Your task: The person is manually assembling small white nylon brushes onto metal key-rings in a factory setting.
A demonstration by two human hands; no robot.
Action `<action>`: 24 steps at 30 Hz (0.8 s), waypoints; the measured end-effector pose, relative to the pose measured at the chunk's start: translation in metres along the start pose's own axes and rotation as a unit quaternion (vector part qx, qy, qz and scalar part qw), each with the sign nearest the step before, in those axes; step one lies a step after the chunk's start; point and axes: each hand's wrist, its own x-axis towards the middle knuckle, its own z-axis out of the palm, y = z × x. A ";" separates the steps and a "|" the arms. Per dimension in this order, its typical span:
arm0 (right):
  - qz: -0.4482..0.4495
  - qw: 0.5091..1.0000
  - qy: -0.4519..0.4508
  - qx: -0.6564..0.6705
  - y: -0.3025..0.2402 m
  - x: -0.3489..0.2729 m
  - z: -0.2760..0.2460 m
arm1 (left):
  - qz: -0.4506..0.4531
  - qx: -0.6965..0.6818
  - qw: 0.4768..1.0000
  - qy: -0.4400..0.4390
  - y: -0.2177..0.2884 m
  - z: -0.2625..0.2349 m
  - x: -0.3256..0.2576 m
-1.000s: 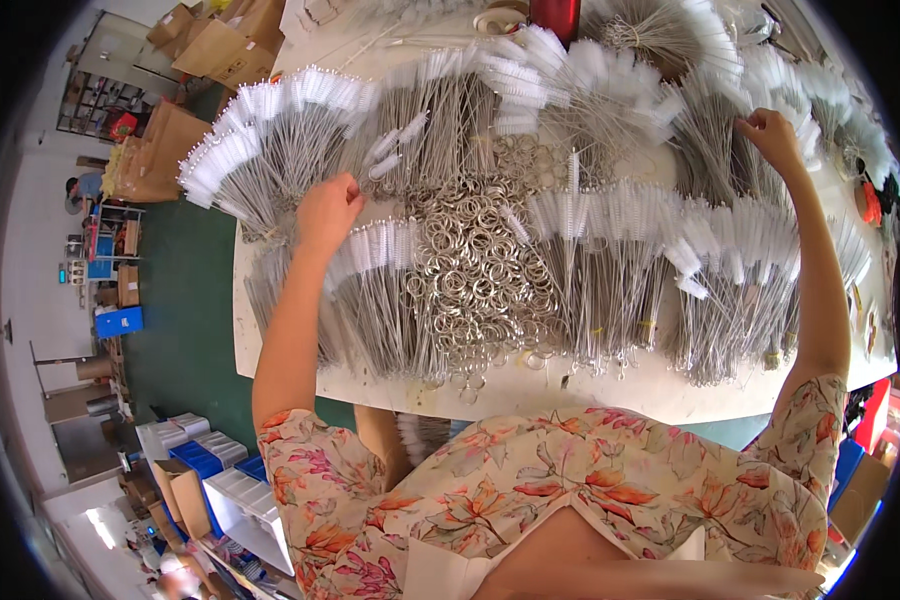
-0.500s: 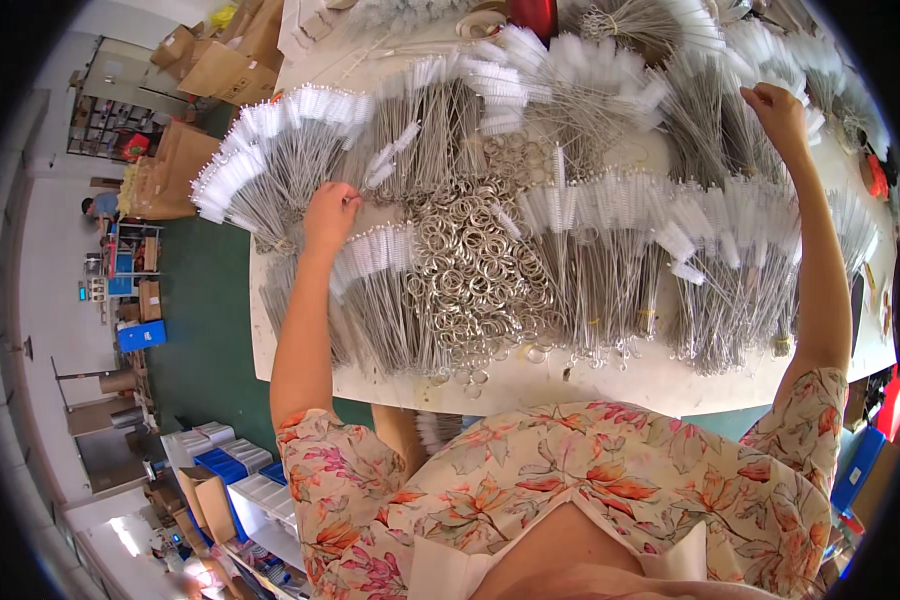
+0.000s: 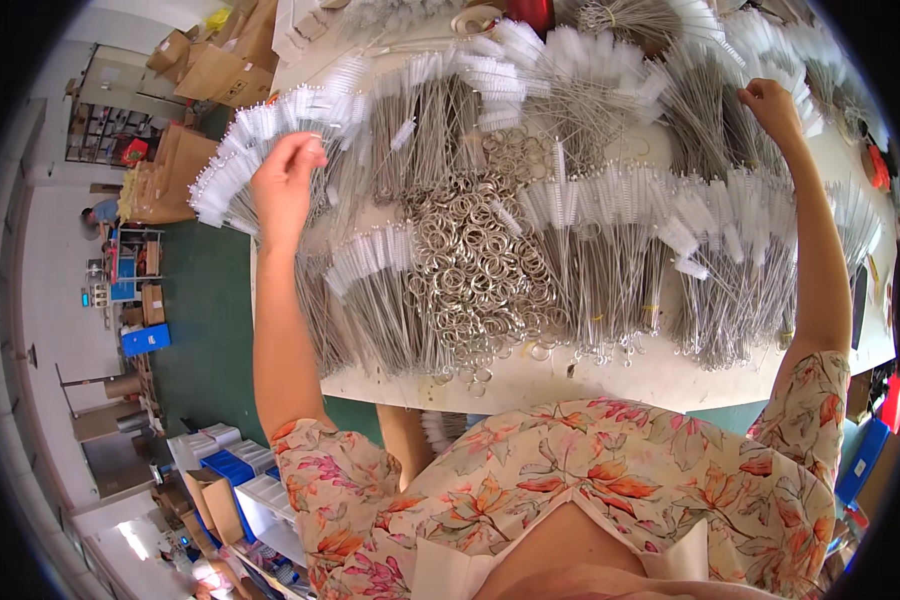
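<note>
My left hand (image 3: 285, 190) is raised over the far-left fan of wire-handled brushes (image 3: 240, 150) with white bristles. Its thumb and fingers are pinched together; what they hold, if anything, I cannot make out. At the far right, my right hand (image 3: 770, 108) is curled closed beside a thick bundle of brushes (image 3: 705, 110), its contents hidden by the fingers. Between my arms lies a heap of metal rings (image 3: 480, 265). Brush rows flank it, one on the left (image 3: 375, 290) and one on the right (image 3: 605, 250). A loose brush (image 3: 403, 135) rests on the upper row.
The pale table (image 3: 510, 385) has its near edge at my body. A red cylindrical object (image 3: 532, 12) and a roll of tape (image 3: 475, 20) stand at the back. Cardboard boxes (image 3: 225, 70) are stacked beyond the left edge, above a green floor (image 3: 205, 300).
My left hand has moved up and left, from the gap beside the rings to over the far-left brushes. One of two loose brushes no longer shows in its place. My right hand barely moved.
</note>
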 end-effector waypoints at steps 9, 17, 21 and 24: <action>-0.023 0.999 0.039 0.030 -0.006 -0.005 -0.013 | 0.313 0.537 0.740 -0.257 0.057 0.033 -0.022; -0.004 0.992 0.070 0.102 -0.031 -0.012 -0.011 | 0.344 0.548 0.731 -0.216 0.102 0.047 -0.041; -0.022 0.994 0.041 0.096 -0.040 -0.021 -0.019 | 0.386 0.497 0.751 -0.203 0.102 0.056 -0.044; -0.124 0.988 0.040 0.086 -0.065 -0.020 -0.028 | 0.287 0.596 0.705 -0.257 0.089 0.044 -0.033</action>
